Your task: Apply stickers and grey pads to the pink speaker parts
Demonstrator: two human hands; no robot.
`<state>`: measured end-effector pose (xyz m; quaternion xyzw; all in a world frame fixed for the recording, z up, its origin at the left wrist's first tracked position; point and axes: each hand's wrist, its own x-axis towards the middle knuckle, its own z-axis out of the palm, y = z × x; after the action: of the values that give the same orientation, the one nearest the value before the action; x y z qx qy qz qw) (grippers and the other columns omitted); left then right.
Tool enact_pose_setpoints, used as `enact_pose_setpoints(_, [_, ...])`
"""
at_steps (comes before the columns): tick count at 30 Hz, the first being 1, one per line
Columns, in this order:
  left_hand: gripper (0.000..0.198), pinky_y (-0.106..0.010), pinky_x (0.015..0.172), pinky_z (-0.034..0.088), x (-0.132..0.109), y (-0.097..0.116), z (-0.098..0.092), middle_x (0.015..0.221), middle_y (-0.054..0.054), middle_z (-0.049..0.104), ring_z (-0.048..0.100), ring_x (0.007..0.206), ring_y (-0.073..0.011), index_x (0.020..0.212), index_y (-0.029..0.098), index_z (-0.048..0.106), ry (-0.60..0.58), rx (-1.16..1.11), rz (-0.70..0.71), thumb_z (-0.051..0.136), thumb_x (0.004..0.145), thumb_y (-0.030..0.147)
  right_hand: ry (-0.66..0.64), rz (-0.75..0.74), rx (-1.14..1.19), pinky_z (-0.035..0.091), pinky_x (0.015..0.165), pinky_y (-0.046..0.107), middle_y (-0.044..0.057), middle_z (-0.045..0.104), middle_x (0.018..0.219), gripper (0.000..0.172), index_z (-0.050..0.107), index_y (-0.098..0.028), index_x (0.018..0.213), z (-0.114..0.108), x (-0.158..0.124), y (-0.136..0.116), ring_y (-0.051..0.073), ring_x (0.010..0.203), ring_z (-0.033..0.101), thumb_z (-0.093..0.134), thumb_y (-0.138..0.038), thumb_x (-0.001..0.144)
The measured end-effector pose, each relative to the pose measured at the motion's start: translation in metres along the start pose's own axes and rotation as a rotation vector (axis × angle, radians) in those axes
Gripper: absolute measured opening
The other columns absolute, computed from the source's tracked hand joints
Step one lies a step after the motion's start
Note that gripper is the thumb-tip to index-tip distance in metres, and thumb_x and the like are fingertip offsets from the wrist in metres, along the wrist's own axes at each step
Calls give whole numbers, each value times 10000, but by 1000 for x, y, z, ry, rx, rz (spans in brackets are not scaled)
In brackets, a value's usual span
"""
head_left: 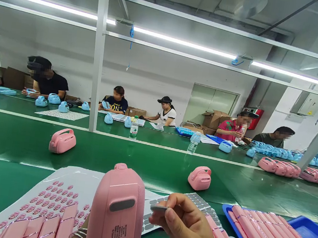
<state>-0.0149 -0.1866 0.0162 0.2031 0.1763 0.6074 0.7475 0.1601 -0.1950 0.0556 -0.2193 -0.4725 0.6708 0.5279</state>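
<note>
A pink portable speaker (116, 222) is held up on end close to me, its base facing me. One grey oval pad (122, 205) sits on that base above printed text. My left hand (78, 233) is mostly hidden behind the speaker; its wrist with metal bangles shows at the lower left, and the fingers cannot be seen. To the right, my right hand (188, 228) pinches another grey oval pad (159, 208) between thumb and fingers, apart from the speaker. Behind it lie sheets of grey oval pads (199, 201).
At left, a sheet of round stickers (46, 198) lies under pink bars (47, 229). A blue tray (226, 209) at right holds more pink bars. Two pink speakers stand on the green belt (142, 159). Co-workers sit across the line with blue units.
</note>
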Motion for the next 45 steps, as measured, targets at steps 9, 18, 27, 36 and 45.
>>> enact_pose_setpoints(9, [377, -287, 521, 436, 4, -13, 10, 559, -5, 536, 511, 524, -139, 621, 153, 549, 91, -7, 3, 569, 767, 500, -40, 64, -181, 475, 829, 386, 108, 527, 1267, 250, 659, -194, 610, 2, 0, 18, 300, 1113, 521, 791, -403, 569])
enact_pose_setpoints(18, [310, -287, 483, 442, 6, -9, 16, 489, -29, 538, 509, 469, -164, 510, 150, 522, 154, -37, 37, 736, 587, 359, -16, 40, -176, 531, 689, 319, 105, 544, 1219, 210, 666, -194, 596, 9, -3, 25, 309, 1144, 504, 778, -371, 588])
enact_pose_setpoints(27, [291, -259, 444, 400, 4, -8, 25, 500, -16, 500, 479, 463, -143, 513, 152, 501, 80, -91, 1, 722, 588, 326, 26, -10, -205, 505, 771, 359, 136, 551, 1223, 245, 648, -177, 598, 19, -5, 25, 309, 1118, 522, 765, -393, 605])
enact_pose_setpoints(36, [243, -270, 466, 422, 2, -9, 18, 492, -24, 533, 497, 473, -154, 502, 148, 523, 104, -84, 16, 726, 545, 276, 77, -22, -254, 455, 898, 422, 140, 560, 1227, 292, 620, -185, 608, 21, -7, 28, 312, 1149, 502, 748, -447, 600])
enact_pose_setpoints(45, [301, -214, 476, 451, 1, -7, 27, 480, -20, 557, 532, 448, -120, 525, 130, 522, 102, -78, 50, 714, 612, 345, 109, -146, -399, 449, 872, 453, 130, 575, 1202, 187, 577, -209, 628, 18, -7, 41, 312, 1113, 522, 690, -355, 655])
